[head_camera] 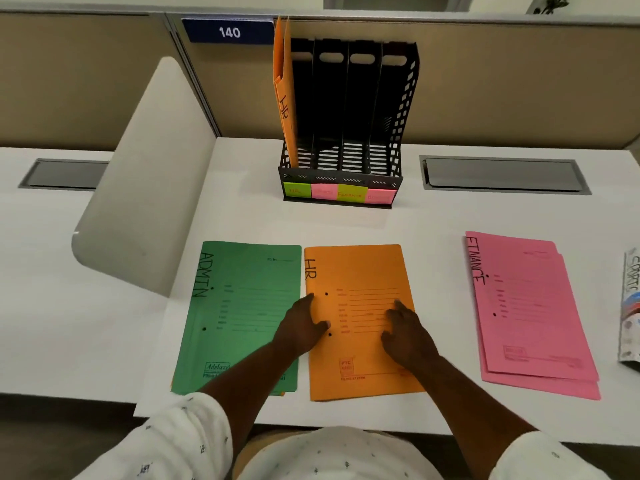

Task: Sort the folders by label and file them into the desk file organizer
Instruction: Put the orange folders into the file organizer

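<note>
An orange folder marked HR (pixel 360 271) lies flat at the desk's front centre. My left hand (pixel 303 327) rests on its left edge and my right hand (pixel 407 332) lies on its right half, fingers spread, neither gripping. A green ADMIN folder (pixel 242 289) lies to its left. A stack of pink FINANCE folders (pixel 530 306) lies to the right. The black desk file organizer (pixel 398 116) stands at the back, with sticky-note labels on its front lip. Another orange HR folder (pixel 285 109) stands upright in its leftmost slot; the other slots look empty.
A white curved partition panel (pixel 145 174) rises left of the folders. A white-wrapped item marked SPORTS (pixel 631 306) lies at the far right edge. Two grey cable hatches (pixel 502 174) sit in the desk. Beige cubicle wall stands behind the organizer.
</note>
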The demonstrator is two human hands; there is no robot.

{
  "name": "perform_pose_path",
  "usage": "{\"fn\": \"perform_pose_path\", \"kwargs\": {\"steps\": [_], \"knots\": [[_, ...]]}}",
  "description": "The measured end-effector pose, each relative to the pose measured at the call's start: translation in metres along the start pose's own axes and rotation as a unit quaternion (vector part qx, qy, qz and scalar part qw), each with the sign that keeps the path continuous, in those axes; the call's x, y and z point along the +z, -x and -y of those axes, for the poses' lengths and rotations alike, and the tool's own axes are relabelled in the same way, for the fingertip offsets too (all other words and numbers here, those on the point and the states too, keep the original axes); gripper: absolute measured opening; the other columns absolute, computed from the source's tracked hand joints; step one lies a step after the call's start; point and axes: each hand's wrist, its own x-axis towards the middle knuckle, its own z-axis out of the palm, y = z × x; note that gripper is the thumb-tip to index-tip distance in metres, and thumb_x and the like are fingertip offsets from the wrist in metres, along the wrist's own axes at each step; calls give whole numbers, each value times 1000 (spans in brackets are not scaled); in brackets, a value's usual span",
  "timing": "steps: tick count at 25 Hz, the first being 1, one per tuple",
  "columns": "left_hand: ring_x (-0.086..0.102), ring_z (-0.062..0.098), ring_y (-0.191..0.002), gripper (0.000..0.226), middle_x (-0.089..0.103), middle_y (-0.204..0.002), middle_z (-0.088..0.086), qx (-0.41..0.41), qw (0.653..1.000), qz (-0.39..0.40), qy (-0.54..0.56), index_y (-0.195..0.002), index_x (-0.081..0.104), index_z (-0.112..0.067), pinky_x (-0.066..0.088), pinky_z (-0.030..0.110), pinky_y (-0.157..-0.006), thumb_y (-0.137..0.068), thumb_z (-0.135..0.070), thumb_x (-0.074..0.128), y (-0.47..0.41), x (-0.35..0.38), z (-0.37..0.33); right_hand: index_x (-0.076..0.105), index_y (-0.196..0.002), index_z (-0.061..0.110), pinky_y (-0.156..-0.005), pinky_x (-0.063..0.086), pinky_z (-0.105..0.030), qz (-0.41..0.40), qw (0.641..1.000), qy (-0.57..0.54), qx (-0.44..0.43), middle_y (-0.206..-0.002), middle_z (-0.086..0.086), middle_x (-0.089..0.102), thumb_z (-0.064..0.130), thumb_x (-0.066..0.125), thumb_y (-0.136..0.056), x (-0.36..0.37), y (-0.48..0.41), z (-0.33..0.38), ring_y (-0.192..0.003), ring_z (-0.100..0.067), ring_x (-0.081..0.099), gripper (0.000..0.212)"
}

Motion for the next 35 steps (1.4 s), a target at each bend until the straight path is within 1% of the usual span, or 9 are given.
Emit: {"fn": "perform_pose_path", "kwargs": {"steps": [9,12,17,19,21,26,30,33,35], "knots": [[50,31,-135,80,48,-152,11,-57,995,-46,70,-157,29,-16,44,46,-111,-91,-38,70,-11,4,-14,44,-146,19,-115,37,-40,-16,1000,5,-24,-161,1,29,36,50,-99,-1,-17,-18,-144,-21,34,51],[61,27,-121,71,61,-138,8,-80,984,-78,141,-151,36,-17,50,38,-101,-91,-32,71,-13,-3,-19,46,-145,20,-115,38,-40,-16,999,7,-31,-159,1,33,38,53,-98,0,-20,-23,-142,-22,37,50],[63,20,-101,62,66,-115,2,-106,967,-100,209,-144,50,-13,50,39,-100,-90,-31,73,-15,-14,-22,48,-140,22,-109,44,-39,-19,999,-11,-24,-152,1,40,40,56,-96,1,-21,-22,-134,-22,47,48],[66,16,-91,36,71,-118,4,-79,956,-86,268,-125,66,-16,56,36,-94,-91,-26,73,-12,-19,-26,49,-137,21,-105,46,-38,-26,999,-24,-25,-147,0,45,39,58,-95,0,-21,-20,-129,-22,51,46],[70,15,-90,17,73,-118,10,-45,943,-44,326,-106,69,-23,59,31,-81,-90,-20,74,-5,-23,-28,51,-133,20,-103,49,-38,-36,998,-37,-25,-142,-2,49,37,59,-94,-3,-20,-16,-125,-23,54,44],[76,16,-81,28,75,-104,6,-4,925,41,378,-110,61,-23,60,28,-59,-88,-16,77,20,-25,-33,51,-125,20,-98,53,-37,-36,998,-49,-20,-135,-4,52,35,61,-91,-13,-15,-5,-117,-24,58,38],[76,26,-87,24,74,-106,12,21,925,-1,380,-108,64,-14,64,37,-66,-88,-11,76,24,-35,-40,51,-123,23,-94,53,-36,-30,998,-43,-40,-135,-2,54,40,59,-94,-42,-22,7,-115,-23,60,35],[74,31,-91,17,74,-103,13,50,934,-54,350,-101,66,-3,63,47,-81,-87,-7,75,20,-53,-52,54,-125,24,-94,53,-37,-79,994,-64,-43,-138,-1,55,41,61,-95,-78,-33,32,-116,-24,61,35],[74,35,-89,13,74,-98,16,78,935,-91,335,-94,64,1,62,49,-81,-86,-4,72,18,-68,-61,55,-127,25,-92,53,-36,-116,988,-93,-47,-139,0,56,41,63,-94,-105,-40,58,-117,-23,61,37]]}}
